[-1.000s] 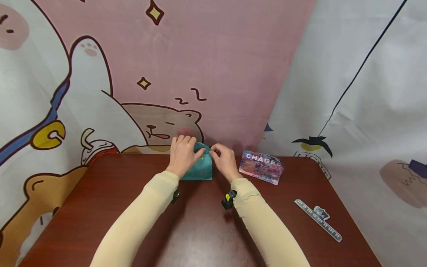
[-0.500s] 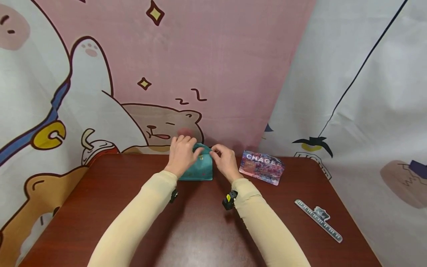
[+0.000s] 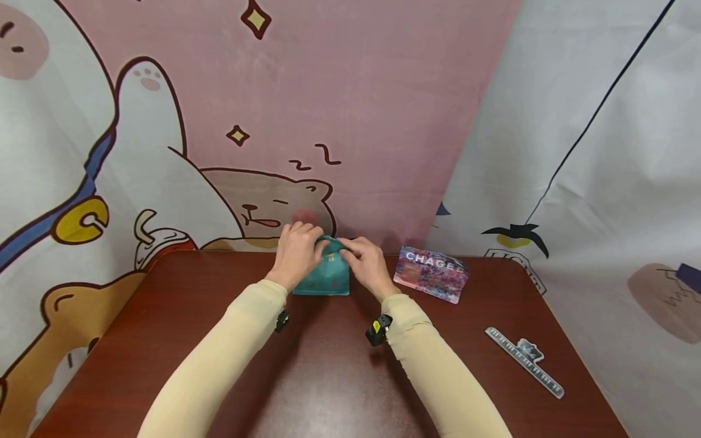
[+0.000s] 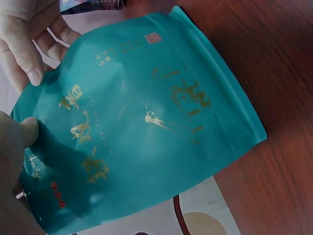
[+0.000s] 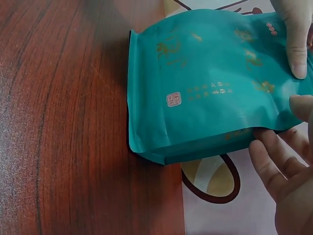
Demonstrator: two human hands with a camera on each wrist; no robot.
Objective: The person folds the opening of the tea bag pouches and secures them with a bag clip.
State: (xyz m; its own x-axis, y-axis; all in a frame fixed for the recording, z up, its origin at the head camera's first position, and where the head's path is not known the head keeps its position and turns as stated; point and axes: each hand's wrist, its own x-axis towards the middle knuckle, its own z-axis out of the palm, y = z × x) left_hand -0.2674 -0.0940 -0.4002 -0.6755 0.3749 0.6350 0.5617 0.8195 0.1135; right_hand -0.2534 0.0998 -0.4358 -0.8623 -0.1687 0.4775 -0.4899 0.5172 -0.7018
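A teal foil pouch (image 3: 328, 277) with gold lettering stands upright near the table's back edge. My left hand (image 3: 297, 252) grips its top edge on the left, the thumb across the near face and the fingers behind. The right hand (image 3: 368, 263) pinches the same edge at the right corner, its fingertips close to the left thumb. In the left wrist view the printed face of the pouch (image 4: 132, 112) fills the middle, and the thumb dents it near the top. From the right wrist, the pouch (image 5: 205, 83) shows its flat bottom seam and side fold.
To the right lies a colourful packet (image 3: 431, 274) printed "CHAGEE". Nearer on that side is a long grey clip (image 3: 526, 360) with a piano-key pattern. A cartoon-printed cloth (image 3: 383, 134) hangs right behind the brown table (image 3: 339, 377).
The right fingertips have slid slightly left along the pouch's top edge, towards the left thumb. My left forearm has shifted a little to the left. The pouch stays in place.
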